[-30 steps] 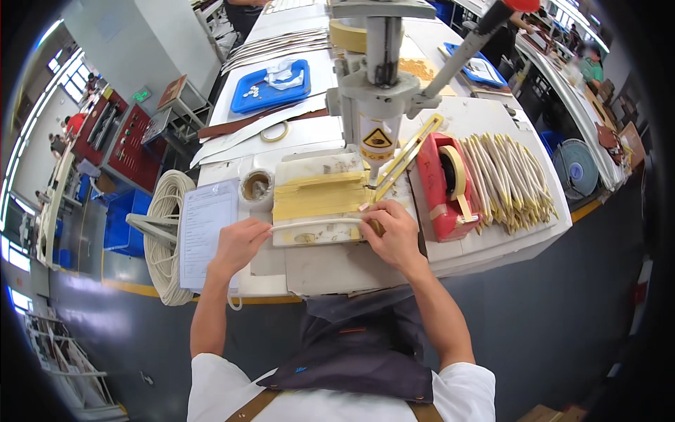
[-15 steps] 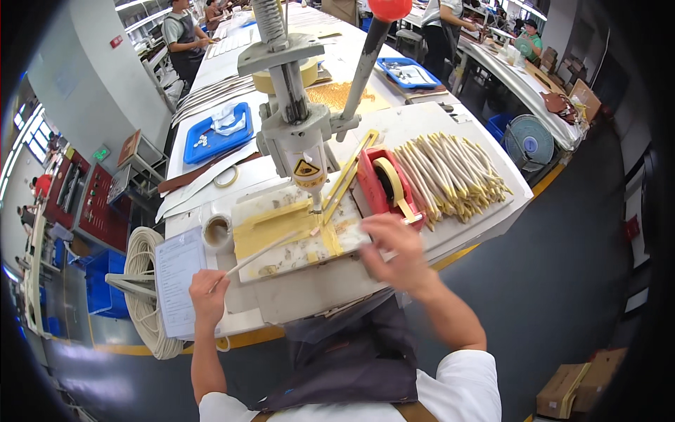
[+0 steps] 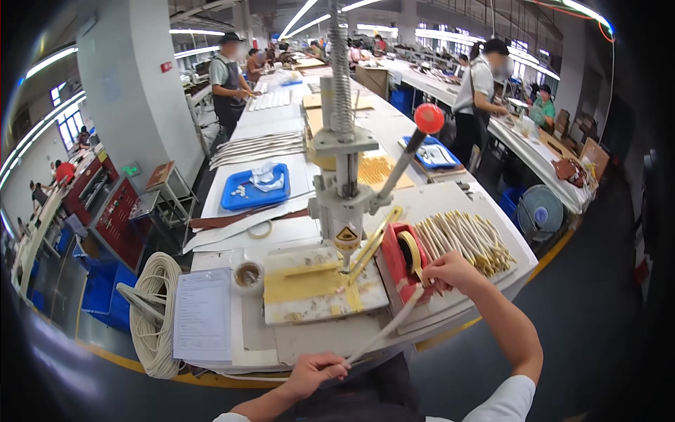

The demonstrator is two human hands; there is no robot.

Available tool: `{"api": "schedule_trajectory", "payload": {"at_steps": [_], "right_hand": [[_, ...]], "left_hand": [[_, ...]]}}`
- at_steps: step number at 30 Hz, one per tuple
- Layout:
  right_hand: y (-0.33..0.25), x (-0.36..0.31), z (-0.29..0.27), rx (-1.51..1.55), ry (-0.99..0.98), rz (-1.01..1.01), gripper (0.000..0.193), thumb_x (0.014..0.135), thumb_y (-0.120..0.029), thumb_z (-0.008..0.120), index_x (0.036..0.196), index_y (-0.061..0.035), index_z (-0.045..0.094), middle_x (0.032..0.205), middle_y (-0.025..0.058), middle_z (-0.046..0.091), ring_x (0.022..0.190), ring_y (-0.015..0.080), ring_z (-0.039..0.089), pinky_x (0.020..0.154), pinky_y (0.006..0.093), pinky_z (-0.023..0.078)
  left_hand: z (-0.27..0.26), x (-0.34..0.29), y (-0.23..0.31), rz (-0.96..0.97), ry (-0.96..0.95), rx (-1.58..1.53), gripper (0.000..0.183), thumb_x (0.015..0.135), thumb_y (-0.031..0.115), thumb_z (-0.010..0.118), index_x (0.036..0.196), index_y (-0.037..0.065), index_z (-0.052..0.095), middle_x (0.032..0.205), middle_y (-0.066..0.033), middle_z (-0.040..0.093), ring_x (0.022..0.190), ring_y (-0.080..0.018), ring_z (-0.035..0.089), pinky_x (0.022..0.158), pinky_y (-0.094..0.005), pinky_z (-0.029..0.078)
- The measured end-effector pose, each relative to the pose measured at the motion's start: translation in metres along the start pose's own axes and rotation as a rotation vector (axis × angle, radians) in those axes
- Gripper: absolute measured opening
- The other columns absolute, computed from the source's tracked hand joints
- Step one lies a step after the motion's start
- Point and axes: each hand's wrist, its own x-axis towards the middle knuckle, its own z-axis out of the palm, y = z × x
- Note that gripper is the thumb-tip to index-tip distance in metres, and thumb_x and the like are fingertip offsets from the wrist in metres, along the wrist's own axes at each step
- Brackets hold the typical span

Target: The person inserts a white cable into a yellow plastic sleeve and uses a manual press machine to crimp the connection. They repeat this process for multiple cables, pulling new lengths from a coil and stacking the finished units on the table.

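Note:
My left hand (image 3: 318, 373), at the table's front edge, is closed on a white cord (image 3: 383, 334). From there the cord slants up and right to the front of a red tape dispenser (image 3: 395, 259). My right hand (image 3: 450, 273) is at the dispenser's front end, fingers pinched together beside the cord's far end. What lies between those fingertips is too small to make out. A roll of pale yellow tape (image 3: 409, 252) sits in the dispenser. Right of it lies a pile of cut white cords with yellow ends (image 3: 467, 239).
A hand press (image 3: 344, 204) with a red-knobbed lever (image 3: 429, 118) stands over a white board (image 3: 281, 309) with yellow tape. Left are a cup (image 3: 248, 276), a printed sheet (image 3: 202, 316) and a cord coil (image 3: 151, 320). A blue tray (image 3: 235, 200) lies beyond. People work farther off.
The view has tilted up. My left hand, holding the cord, has moved right and nearer to me. My blurred right hand has come to the dispenser and pinched. The cord's end has left the board.

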Motion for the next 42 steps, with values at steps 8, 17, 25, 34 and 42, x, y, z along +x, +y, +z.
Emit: {"api": "schedule_trajectory", "payload": {"at_steps": [8,17,25,34,42], "right_hand": [[-0.01,-0.015,0.005,0.348,-0.061,0.106,0.025,0.094,-0.018,0.066,0.104,0.0051,0.063,0.094,0.0157,0.071,0.075,0.0261,0.074,0.066,0.0351,0.063],[0.012,-0.037,0.021,0.622,0.021,-0.031,0.027,0.097,-0.022,0.064,0.105,0.0046,0.061,0.098,0.0184,0.07,0.084,0.0302,0.074,0.074,0.0393,0.064],[0.025,-0.056,0.04,0.715,0.098,-0.211,0.022,0.097,-0.022,0.066,0.089,-0.0005,0.065,0.129,0.0189,0.059,0.091,0.0204,0.072,0.08,0.0319,0.059],[0.077,-0.044,0.063,0.558,0.268,-0.319,0.03,0.09,-0.013,0.073,0.065,-0.0049,0.06,0.105,0.0163,0.07,0.138,0.0215,0.04,0.093,0.0337,0.042],[0.082,-0.036,0.056,0.254,0.417,-0.425,0.025,0.087,-0.01,0.077,0.069,0.0028,0.065,0.079,0.0098,0.071,0.116,0.0235,0.063,0.082,0.0326,0.049]], "left_hand": [[0.009,-0.002,-0.028,-0.063,-0.097,-0.017,0.021,0.098,0.014,0.066,0.108,-0.003,0.071,0.09,-0.0056,0.069,0.081,-0.0103,0.063,0.077,-0.0242,0.052],[0.044,-0.012,0.021,-0.074,-0.064,-0.121,0.013,0.095,0.014,0.068,0.098,0.002,0.071,0.082,-0.004,0.07,0.071,-0.0088,0.063,0.066,-0.0224,0.05],[0.028,-0.008,-0.002,-0.077,-0.091,-0.135,0.02,0.097,0.012,0.066,0.108,-0.004,0.07,0.093,-0.0074,0.069,0.081,-0.0115,0.063,0.077,-0.0259,0.053],[0.025,0.002,0.017,0.034,0.209,-0.125,0.019,0.089,0.011,0.073,0.094,-0.007,0.07,0.083,-0.0152,0.07,0.066,-0.0192,0.065,0.061,-0.0289,0.054],[0.018,0.008,0.029,0.017,0.266,-0.061,0.019,0.09,0.012,0.072,0.095,-0.007,0.069,0.079,-0.0134,0.069,0.06,-0.0163,0.063,0.053,-0.0247,0.049]]}}
